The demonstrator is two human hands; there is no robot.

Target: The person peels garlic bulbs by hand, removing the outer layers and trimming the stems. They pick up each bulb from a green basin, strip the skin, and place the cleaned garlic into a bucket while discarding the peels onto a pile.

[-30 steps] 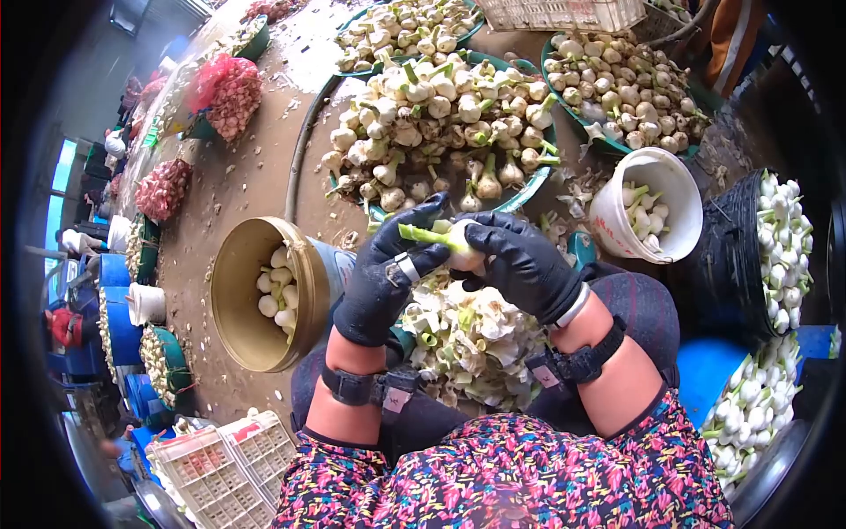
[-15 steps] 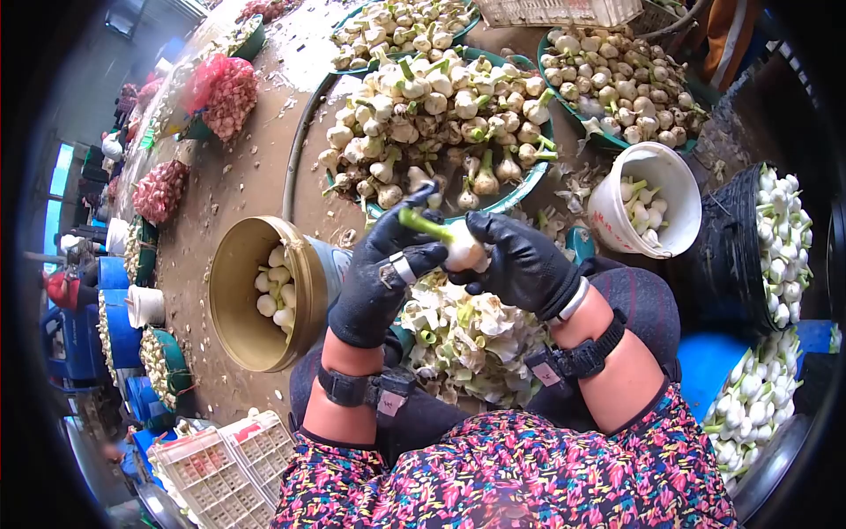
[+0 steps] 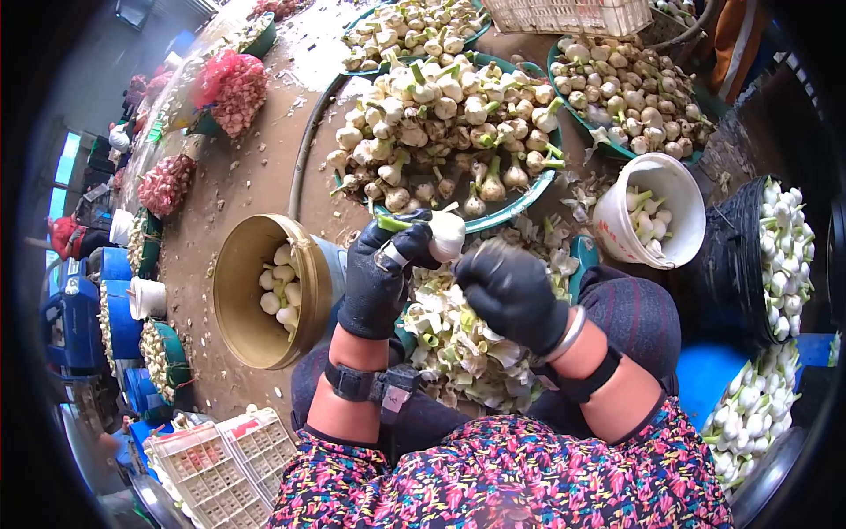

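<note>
My left hand (image 3: 384, 264), in a black glove, is closed around the green stem of a garlic bulb (image 3: 447, 236). The bulb is white and smooth and points right, toward my other hand. Just right of it, my right hand (image 3: 515, 291), also gloved, is curled and blurred by motion; I cannot tell what its fingers hold. Below both hands lies a heap of garlic peelings (image 3: 471, 339) between my knees. Ahead is a large green basin (image 3: 520, 204) piled with unpeeled garlic bulbs (image 3: 432, 119).
A tan bucket (image 3: 231, 322) with peeled bulbs lies tipped at left. At right stand a white bucket (image 3: 608, 225) with some bulbs and a black tub (image 3: 727, 256) full of white garlic. Another garlic basin (image 3: 630, 97) sits back right. A plastic crate (image 3: 211, 472) is at lower left.
The garlic bulb was brownish and between both hands; now it shows white, held by my left hand alone. My right hand has drawn off it, slightly down and right.
</note>
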